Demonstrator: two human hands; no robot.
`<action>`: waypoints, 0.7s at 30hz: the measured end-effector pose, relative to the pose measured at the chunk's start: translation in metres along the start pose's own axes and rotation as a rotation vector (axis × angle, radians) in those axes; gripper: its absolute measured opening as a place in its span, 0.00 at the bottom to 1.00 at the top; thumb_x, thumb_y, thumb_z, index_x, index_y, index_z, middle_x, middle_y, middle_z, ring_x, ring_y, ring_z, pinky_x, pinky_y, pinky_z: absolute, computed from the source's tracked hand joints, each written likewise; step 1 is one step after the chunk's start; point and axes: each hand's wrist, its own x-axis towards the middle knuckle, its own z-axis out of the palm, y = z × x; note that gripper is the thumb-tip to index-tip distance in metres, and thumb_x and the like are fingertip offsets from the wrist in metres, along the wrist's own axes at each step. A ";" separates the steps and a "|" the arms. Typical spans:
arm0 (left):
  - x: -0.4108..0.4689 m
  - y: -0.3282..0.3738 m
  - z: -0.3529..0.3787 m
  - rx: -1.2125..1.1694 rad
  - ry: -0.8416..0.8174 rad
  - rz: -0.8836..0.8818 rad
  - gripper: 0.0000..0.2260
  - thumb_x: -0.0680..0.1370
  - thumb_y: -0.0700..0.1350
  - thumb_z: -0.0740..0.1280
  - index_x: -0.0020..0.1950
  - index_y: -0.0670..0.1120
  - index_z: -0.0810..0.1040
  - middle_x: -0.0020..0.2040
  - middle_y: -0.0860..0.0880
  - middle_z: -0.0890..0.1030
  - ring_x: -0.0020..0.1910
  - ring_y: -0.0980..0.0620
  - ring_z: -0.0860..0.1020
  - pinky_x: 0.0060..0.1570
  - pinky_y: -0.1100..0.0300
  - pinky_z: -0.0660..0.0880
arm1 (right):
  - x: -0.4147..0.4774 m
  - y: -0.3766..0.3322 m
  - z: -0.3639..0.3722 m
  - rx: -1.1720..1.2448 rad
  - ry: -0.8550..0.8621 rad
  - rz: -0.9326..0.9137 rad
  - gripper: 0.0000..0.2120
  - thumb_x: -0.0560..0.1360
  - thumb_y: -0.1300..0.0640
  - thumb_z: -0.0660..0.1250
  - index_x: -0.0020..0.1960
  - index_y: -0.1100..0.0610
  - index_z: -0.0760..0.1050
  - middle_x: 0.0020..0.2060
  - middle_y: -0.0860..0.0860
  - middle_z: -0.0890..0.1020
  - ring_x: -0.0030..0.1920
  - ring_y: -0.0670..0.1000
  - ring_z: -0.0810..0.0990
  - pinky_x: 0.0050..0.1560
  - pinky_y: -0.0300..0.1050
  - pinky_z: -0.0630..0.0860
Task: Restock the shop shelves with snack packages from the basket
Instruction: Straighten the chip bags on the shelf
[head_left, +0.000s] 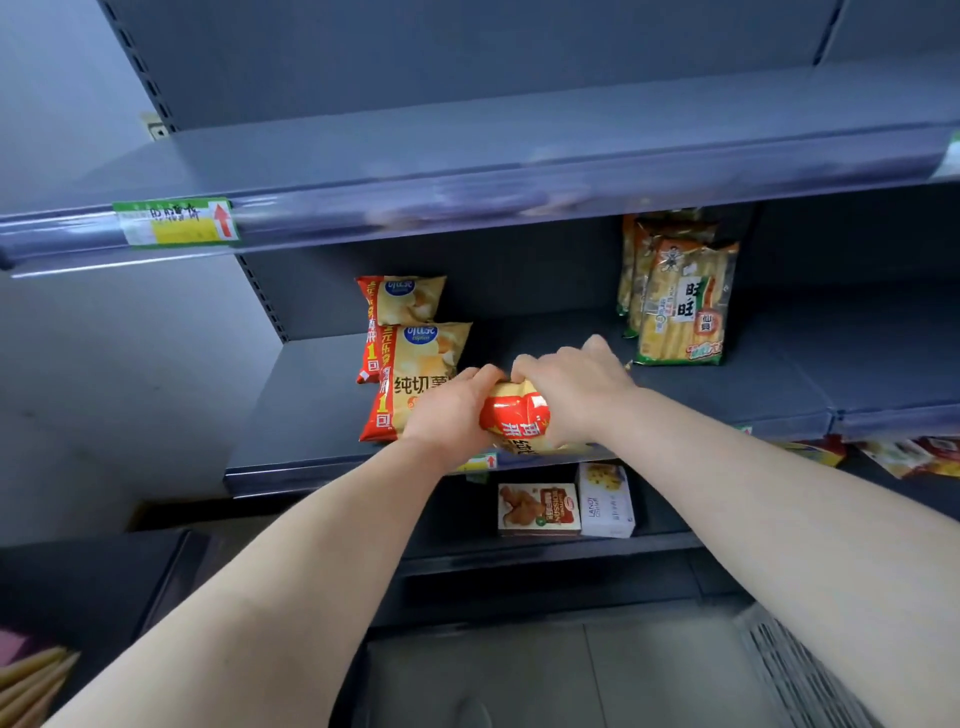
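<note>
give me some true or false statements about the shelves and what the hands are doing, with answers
1. The left hand and the right hand both grip the held chip bag. True.
2. The rice cracker packs lie flat on the lowest shelf. False: they stand upright on the middle shelf, to the right of the hands.
3. The standing chip bags, two of them, are on the middle shelf to the left of the hands. True.
4. The boxes sit on the top shelf. False: both sit side by side on the lower shelf, beneath the hands.
</note>
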 end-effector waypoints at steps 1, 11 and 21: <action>0.000 -0.002 -0.001 -0.077 0.019 -0.072 0.28 0.70 0.50 0.76 0.65 0.54 0.68 0.58 0.53 0.78 0.55 0.49 0.78 0.51 0.52 0.76 | 0.000 0.000 0.003 -0.031 0.108 -0.013 0.37 0.65 0.42 0.76 0.69 0.47 0.64 0.64 0.50 0.75 0.68 0.54 0.70 0.66 0.59 0.61; -0.005 -0.040 -0.003 -1.086 -0.273 -0.563 0.20 0.71 0.44 0.77 0.60 0.50 0.75 0.55 0.51 0.84 0.54 0.51 0.81 0.58 0.55 0.73 | 0.021 -0.009 0.051 1.534 -0.059 0.641 0.62 0.61 0.46 0.82 0.79 0.50 0.41 0.76 0.54 0.60 0.73 0.56 0.65 0.71 0.60 0.65; 0.029 -0.115 0.015 -0.536 0.052 -0.904 0.44 0.60 0.58 0.82 0.68 0.47 0.65 0.61 0.48 0.74 0.66 0.45 0.71 0.67 0.47 0.71 | 0.055 0.004 0.090 1.450 0.112 0.859 0.37 0.66 0.56 0.80 0.67 0.53 0.62 0.59 0.51 0.76 0.59 0.55 0.77 0.60 0.60 0.76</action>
